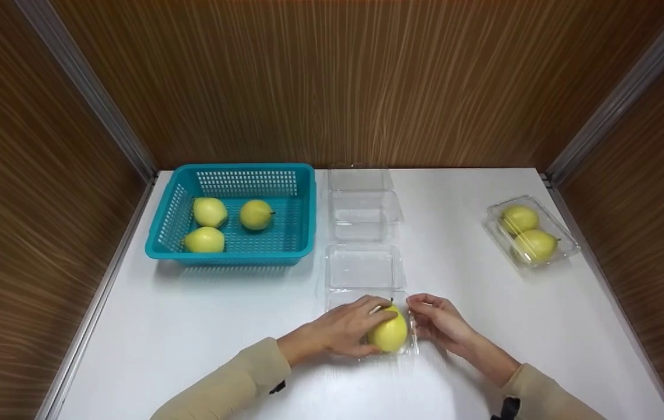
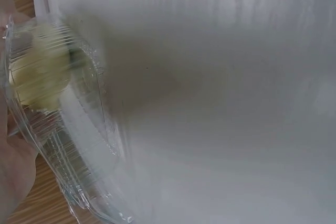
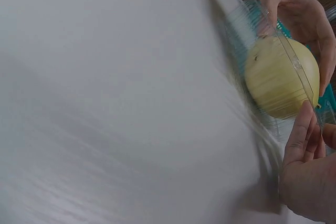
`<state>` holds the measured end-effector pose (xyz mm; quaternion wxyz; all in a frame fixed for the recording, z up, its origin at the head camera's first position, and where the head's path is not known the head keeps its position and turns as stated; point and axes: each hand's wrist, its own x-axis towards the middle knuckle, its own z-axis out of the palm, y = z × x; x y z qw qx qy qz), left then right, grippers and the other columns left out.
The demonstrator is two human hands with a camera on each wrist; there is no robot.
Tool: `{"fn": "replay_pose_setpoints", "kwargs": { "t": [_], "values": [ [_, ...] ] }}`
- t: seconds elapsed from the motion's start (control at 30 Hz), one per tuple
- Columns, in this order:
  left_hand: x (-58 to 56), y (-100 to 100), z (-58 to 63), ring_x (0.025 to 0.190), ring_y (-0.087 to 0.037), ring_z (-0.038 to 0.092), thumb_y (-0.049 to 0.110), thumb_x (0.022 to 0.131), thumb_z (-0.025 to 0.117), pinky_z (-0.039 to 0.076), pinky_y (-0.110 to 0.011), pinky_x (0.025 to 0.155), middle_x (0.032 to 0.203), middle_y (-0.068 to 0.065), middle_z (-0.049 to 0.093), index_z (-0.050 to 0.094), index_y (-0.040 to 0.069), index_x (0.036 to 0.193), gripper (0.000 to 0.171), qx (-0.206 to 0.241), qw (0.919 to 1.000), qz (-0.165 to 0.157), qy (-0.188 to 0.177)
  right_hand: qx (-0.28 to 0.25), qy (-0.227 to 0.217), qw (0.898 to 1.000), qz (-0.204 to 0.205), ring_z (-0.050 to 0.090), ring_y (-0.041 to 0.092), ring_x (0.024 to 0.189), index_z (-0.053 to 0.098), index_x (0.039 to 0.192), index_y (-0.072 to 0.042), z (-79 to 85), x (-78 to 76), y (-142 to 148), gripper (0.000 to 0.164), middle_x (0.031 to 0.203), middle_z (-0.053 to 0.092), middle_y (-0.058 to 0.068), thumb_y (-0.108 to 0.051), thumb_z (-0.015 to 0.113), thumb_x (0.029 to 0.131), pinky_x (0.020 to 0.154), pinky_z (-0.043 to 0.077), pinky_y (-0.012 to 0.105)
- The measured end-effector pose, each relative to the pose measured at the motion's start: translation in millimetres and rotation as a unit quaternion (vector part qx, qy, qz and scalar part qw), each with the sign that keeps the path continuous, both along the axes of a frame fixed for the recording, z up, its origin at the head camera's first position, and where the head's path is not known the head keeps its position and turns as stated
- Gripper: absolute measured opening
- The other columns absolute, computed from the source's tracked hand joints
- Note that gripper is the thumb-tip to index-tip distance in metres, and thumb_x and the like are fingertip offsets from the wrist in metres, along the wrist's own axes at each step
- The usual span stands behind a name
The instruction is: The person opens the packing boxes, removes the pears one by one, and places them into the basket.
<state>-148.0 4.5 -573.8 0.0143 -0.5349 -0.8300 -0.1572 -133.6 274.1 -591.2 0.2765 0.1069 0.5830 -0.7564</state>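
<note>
An open clear plastic clamshell box (image 1: pixel 361 267) lies on the white table, its lid folded back away from the person. A yellow pear (image 1: pixel 389 332) sits at the right side of the box's near half, stem pointing away. Curved round this pear is my left hand (image 1: pixel 343 329), with fingers over its top and thumb at its near side. My right hand (image 1: pixel 442 324) pinches the box's right rim between thumb and fingers. Through the clear wall, the right wrist view shows the pear (image 3: pixel 281 77) between both hands. In the left wrist view the pear (image 2: pixel 42 77) is blurred behind plastic.
A teal basket (image 1: pixel 229 255) holding 3 pears stands at the back left. Behind the box in use lie more open clear boxes (image 1: pixel 364 207). At the right, a closed clear box (image 1: pixel 565 242) contains two pears. Wood-patterned panels (image 1: pixel 343 81) enclose the table.
</note>
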Motion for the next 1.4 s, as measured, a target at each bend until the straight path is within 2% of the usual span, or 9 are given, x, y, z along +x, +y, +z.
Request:
{"fn": "replay_pose_setpoints", "kwargs": {
  "t": [0.13,0.43,0.7,1.0,1.4],
  "values": [
    [-0.1,1.5,-1.5,0.139,-0.019,0.056,0.048,0.093,0.076,0.054,-0.028,0.110,0.152,-0.006,0.052,0.050,0.018,0.149,0.069,-0.003,0.9998,0.004,-0.019,0.004,-0.001,1.000,-0.002,0.064,0.004,0.063,0.064,0.112,-0.009,0.0,0.4,-0.2,0.011,0.083,0.069,-0.007,-0.018,0.065,0.105,0.060,0.059,0.018],
    [-0.9,5.2,-2.3,0.138,-0.019,0.056,0.047,0.091,0.078,0.054,-0.027,0.110,0.152,-0.006,0.051,0.049,0.019,0.151,0.073,0.002,0.9994,0.006,-0.034,0.006,0.004,1.000,0.001,0.064,0.004,0.064,0.063,0.114,-0.009,0.0,0.8,0.5,0.013,0.083,0.069,-0.007,-0.018,0.064,0.105,0.061,0.058,0.018],
    [-2.6,14.9,-4.6,0.132,-0.018,0.058,0.038,0.086,0.084,0.056,-0.025,0.105,0.150,-0.005,0.050,0.049,0.021,0.151,0.076,-0.004,0.9971,0.012,-0.076,-0.006,0.013,1.000,0.014,0.064,0.003,0.065,0.063,0.112,-0.012,-0.7,1.6,0.8,0.010,0.086,0.070,-0.007,-0.020,0.064,0.106,0.061,0.059,0.017],
    [-0.4,15.8,-2.2,0.139,-0.019,0.054,0.034,0.086,0.086,0.053,-0.030,0.112,0.155,-0.003,0.048,0.048,0.023,0.153,0.078,-0.008,0.9926,0.030,-0.118,0.002,0.015,1.000,0.012,0.064,0.003,0.065,0.064,0.111,-0.012,-1.5,0.2,0.0,0.010,0.084,0.070,-0.008,-0.021,0.064,0.106,0.060,0.058,0.017],
    [0.6,15.5,1.3,0.140,-0.019,0.054,0.031,0.085,0.087,0.053,-0.030,0.112,0.155,-0.002,0.048,0.050,0.022,0.152,0.077,-0.005,0.9909,0.028,-0.132,0.000,0.014,1.000,0.014,0.064,0.003,0.062,0.065,0.110,-0.013,-1.1,0.3,1.2,0.009,0.084,0.071,-0.007,-0.020,0.064,0.106,0.060,0.059,0.018]
  ]
}}
